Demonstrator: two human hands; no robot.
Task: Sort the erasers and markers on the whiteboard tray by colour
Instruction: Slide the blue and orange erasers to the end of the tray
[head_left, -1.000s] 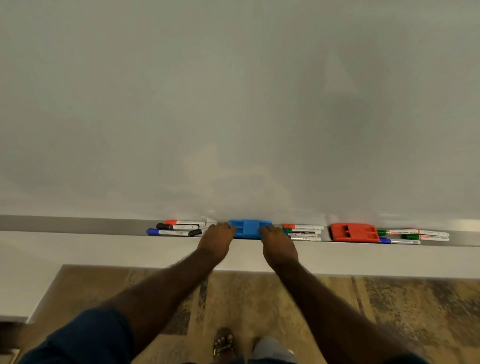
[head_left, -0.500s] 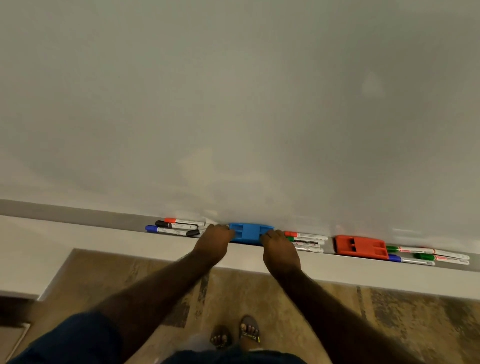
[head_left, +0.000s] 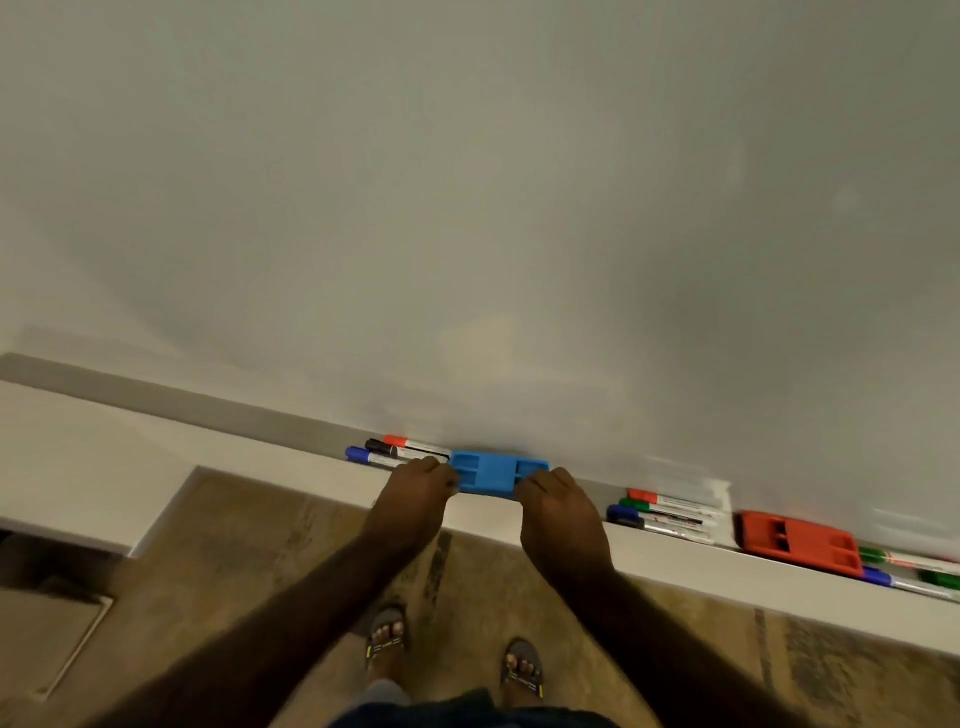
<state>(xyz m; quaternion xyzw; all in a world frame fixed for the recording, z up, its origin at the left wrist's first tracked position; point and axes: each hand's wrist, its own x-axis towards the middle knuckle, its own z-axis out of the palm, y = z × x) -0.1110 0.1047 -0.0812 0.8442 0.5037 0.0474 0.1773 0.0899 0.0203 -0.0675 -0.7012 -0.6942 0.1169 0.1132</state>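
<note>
While left hand (head_left: 415, 483) and right hand (head_left: 558, 501) grip the blue plastic rectangular eraser (head_left: 493, 472), fingers curled round its ends: sliding toward nine o'clock risks knocking adjacent markers (head_left: 395, 452) off the grey whiteboard tray (head_left: 208, 410).

blue eraser (head_left: 488, 472): I see it flat on the tray
red eraser (head_left: 797, 541): flat, far right
markers (head_left: 667, 513): lying between them

Rectangular plastic eraser (head_left: 491, 474): bright blue. Second plastic eraser (head_left: 797, 541): orange-red. Left marker group (head_left: 395, 451): white barrels, caps blue, black and orange-red. Middle marker group (head_left: 667, 514): white barrels, caps orange-red, green and blue. Whiteboard (head_left: 467, 208): plain greyish white. Tray ledge (head_left: 182, 402): grey. Floor (head_left: 260, 545): mottled brown and tan.
</note>
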